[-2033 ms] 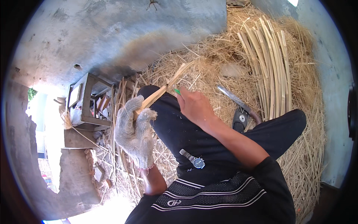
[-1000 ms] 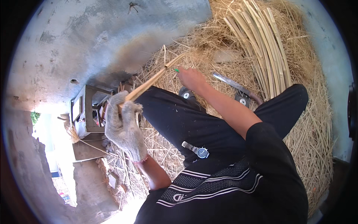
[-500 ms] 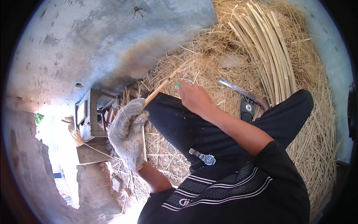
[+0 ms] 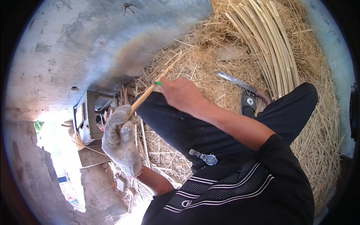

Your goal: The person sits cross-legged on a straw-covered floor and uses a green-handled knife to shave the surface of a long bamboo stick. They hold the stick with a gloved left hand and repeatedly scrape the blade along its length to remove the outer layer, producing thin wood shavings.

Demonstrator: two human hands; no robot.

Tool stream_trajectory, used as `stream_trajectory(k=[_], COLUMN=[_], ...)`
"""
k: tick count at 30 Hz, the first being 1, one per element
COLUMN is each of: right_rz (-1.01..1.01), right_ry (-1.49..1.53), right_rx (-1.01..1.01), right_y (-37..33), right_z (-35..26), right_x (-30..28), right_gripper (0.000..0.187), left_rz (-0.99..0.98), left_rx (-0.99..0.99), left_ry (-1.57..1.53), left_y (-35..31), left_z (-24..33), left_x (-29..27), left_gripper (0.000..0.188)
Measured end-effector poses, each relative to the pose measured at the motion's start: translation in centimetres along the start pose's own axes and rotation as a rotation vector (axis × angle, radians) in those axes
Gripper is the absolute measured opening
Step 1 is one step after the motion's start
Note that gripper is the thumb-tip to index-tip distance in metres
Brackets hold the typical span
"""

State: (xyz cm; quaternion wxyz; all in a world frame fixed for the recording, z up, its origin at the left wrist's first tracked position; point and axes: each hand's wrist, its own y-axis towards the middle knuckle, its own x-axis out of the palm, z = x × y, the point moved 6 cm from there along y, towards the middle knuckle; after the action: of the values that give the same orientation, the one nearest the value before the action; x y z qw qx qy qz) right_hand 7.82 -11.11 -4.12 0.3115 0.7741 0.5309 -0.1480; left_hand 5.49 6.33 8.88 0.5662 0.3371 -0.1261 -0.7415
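My left hand [image 4: 122, 144], in a grey knitted glove, is closed around the lower part of a pale bamboo strip [image 4: 143, 97]. The strip slants up and away to the right, and its far end looks split and thin. My bare right hand [image 4: 183, 93] is closed, its fingertips against the strip at about its middle. A small green thing [image 4: 158, 83] shows at those fingertips; the rest of it is hidden, so its kind cannot be made out.
A bundle of bamboo strips [image 4: 275, 52] lies at the far right on straw [image 4: 198, 75]. A curved blade with a brown handle [image 4: 243, 87] lies beside a black sandal [image 4: 248, 103]. A wristwatch [image 4: 210, 159] rests on my lap. Leftward stands a wooden frame [image 4: 92, 112] by the wall.
My right hand has moved left and slightly down, and its fingertips now meet the strip. My left hand and the strip have shifted a little left.
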Motion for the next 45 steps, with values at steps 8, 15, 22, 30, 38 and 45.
stream_trajectory(k=[8, 15, 22, 30, 38, 45], right_rz=[0.054, 0.032, -0.012, 0.124, 0.062, -0.013], right_ry=[-0.033, 0.193, 0.125, 0.119, 0.081, 0.060], right_rx=[0.145, -0.016, 0.037, -0.029, -0.027, -0.039], right_y=[-0.2, -3.0, -2.2, -2.3, -3.3, -3.8], right_z=[4.7, -6.0, -3.5, -3.9, -2.7, -6.3], right_x=[1.4, -1.4, -1.5, -0.4, -1.4, -1.4], right_gripper=[0.022, 0.021, 0.020, 0.017, 0.018, 0.019], left_rz=[0.084, 0.127, 0.254, 0.313, 0.284, 0.324], left_rx=[-0.043, 0.059, 0.006, -0.123, -0.130, -0.095], left_ry=[0.056, 0.156, 0.156, 0.103, 0.120, 0.155], left_y=[1.5, 0.9, -0.2, 0.3, -1.0, -0.8], left_z=[-0.2, 0.7, 0.3, 0.1, 0.6, 1.3], left_x=[0.7, 1.0, 1.2, 1.7, 1.9, 1.4], left_gripper=[0.023, 0.024, 0.025, 0.024, 0.021, 0.022])
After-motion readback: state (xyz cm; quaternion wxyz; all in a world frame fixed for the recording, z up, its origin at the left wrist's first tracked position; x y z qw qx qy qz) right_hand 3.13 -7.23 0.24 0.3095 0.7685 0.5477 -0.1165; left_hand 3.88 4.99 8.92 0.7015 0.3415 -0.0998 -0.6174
